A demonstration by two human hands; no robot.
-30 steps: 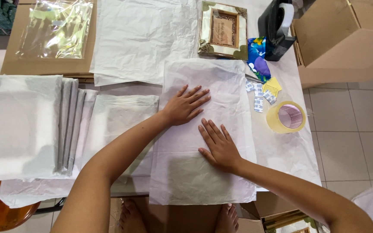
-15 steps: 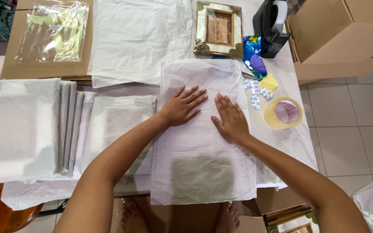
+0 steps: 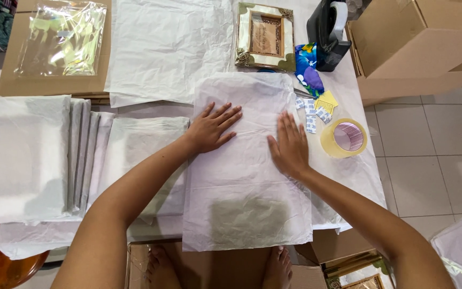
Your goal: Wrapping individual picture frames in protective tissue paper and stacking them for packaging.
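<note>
Both hands lie flat with fingers spread on the white tissue sheet [image 3: 244, 176], seemingly pinning it smooth against the tabletop [image 3: 356, 171]. The left hand [image 3: 212, 128] presses left of centre, the right hand [image 3: 289, 145] nearer the tape roll [image 3: 344, 138].

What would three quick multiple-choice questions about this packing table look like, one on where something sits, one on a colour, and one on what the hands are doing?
1. Where is the roll of tape?
A. Right of the sheet under the hands
B. On the clear bag at top left
C. On the floor tiles

2. What colour is the sheet of tissue paper under the hands?
A. Blue
B. White
C. Brown

3. How do the hands lie on the sheet?
A. Clenched in fists
B. Pinching its corners
C. Flat, fingers spread

Answers:
1. A, the roll lies on the table just past the sheet's right edge.
2. B, the sheet is white and creased.
3. C, the left hand and the right hand both press palm down on the sheet.
</note>
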